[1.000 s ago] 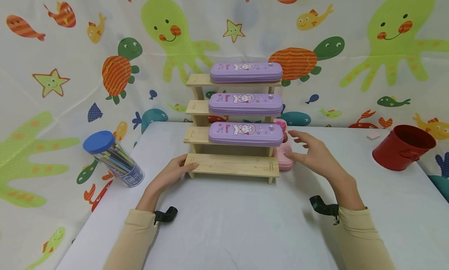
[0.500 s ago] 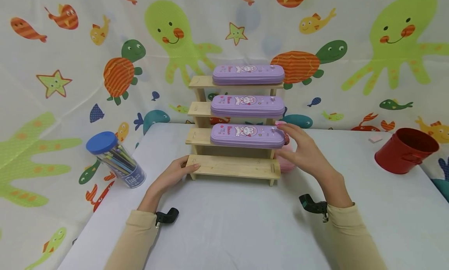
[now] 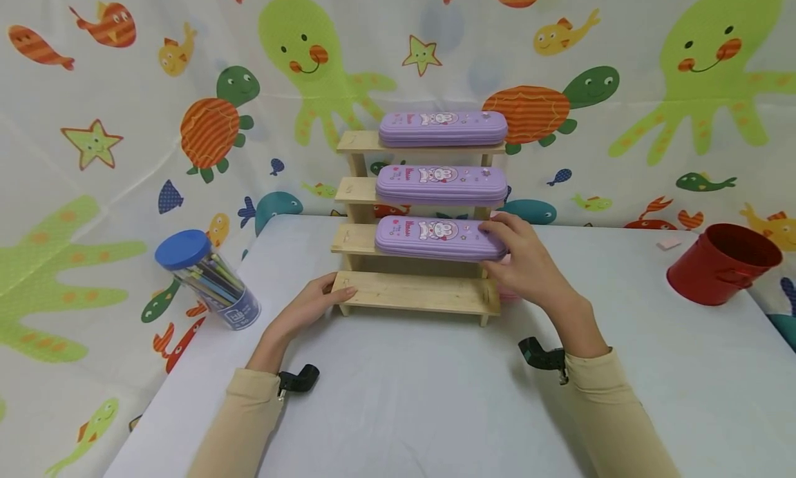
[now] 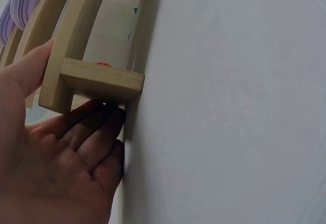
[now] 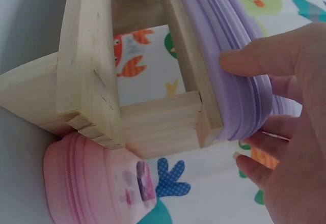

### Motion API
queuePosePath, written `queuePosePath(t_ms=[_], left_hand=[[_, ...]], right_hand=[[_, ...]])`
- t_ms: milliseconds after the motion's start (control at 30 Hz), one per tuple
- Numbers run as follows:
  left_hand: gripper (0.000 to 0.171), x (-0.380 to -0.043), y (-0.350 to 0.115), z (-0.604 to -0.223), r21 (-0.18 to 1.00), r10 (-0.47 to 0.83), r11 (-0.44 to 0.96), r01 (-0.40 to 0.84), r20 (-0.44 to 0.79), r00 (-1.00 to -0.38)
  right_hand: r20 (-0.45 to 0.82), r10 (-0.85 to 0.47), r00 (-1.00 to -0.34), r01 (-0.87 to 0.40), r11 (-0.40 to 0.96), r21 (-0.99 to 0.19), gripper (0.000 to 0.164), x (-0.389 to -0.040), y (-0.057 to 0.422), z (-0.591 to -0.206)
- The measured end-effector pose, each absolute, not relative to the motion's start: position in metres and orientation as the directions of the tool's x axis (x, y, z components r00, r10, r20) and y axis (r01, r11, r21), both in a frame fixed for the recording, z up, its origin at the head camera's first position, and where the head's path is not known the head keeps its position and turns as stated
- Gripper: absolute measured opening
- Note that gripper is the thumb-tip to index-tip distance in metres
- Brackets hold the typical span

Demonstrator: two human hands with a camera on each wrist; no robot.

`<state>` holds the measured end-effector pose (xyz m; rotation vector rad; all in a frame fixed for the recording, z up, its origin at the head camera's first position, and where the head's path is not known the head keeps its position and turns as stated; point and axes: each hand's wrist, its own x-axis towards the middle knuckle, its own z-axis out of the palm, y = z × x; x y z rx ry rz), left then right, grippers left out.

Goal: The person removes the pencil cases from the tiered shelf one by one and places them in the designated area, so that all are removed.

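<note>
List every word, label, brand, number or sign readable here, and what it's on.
None reads with certainty.
Top purple case: lettering, too small to read.
Middle purple case: red lettering, too small.
Lowest purple case: red lettering, too small.
Jar: pale characters on the blue label, too blurred.
Pink case: printed marks, too blurred to tell if they are text.

A lilac zip-up pencil case (image 3: 429,237), its lid printed with a white cartoon figure, lies closed and flat along the second-lowest tier, its 3 o'clock end gripped by the right hand (image 3: 527,264). The four-tier pale wooden display rack (image 3: 410,291) stands upright, its bottom board held at 9 o'clock by the left hand (image 3: 311,302).
</note>
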<state>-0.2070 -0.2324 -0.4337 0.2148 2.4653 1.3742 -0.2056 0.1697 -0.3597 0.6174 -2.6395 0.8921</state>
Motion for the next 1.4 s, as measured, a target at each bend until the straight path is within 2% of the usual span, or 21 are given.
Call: queuePosePath(t_ms=[133, 333, 700, 867, 1000, 1400], left_hand=[[0.069, -0.206, -0.231, -0.430, 0.853, 0.276, 0.521, -0.025, -0.196, -0.941], [0.068, -0.206, -0.230, -0.430, 0.853, 0.266, 0.520, -0.040, -0.206, -0.942], [0.069, -0.205, -0.231, -0.432, 0.852, 0.267, 0.523, -0.038, -0.206, -0.941], [0.070, -0.204, -0.231, -0.430, 0.846, 0.273, 0.533, -0.019, -0.193, -0.942], [0.071, -0.205, -0.231, -0.431, 0.840, 0.264, 0.542, -0.019, -0.192, -0.945], [0.076, -0.206, -0.230, -0.433, 0.835, 0.253, 0.549, -0.044, -0.216, -0.943]], right_hand=[[0.358, -0.316, -0.879, -0.465, 0.734, -0.495, 0.051, -0.204, 0.168, -0.356], [0.295, -0.331, -0.896, -0.438, 0.767, -0.470, 0.054, -0.200, 0.163, -0.352], [0.214, -0.358, -0.909, -0.416, 0.753, -0.510, 0.051, -0.192, 0.162, -0.348], [0.169, -0.377, -0.911, -0.411, 0.778, -0.476, 0.064, -0.187, 0.160, -0.342], [0.192, -0.396, -0.898, -0.439, 0.787, -0.434, 0.073, -0.186, 0.157, -0.339], [0.274, -0.376, -0.885, -0.463, 0.766, -0.446, 0.068, -0.178, 0.158, -0.334]])
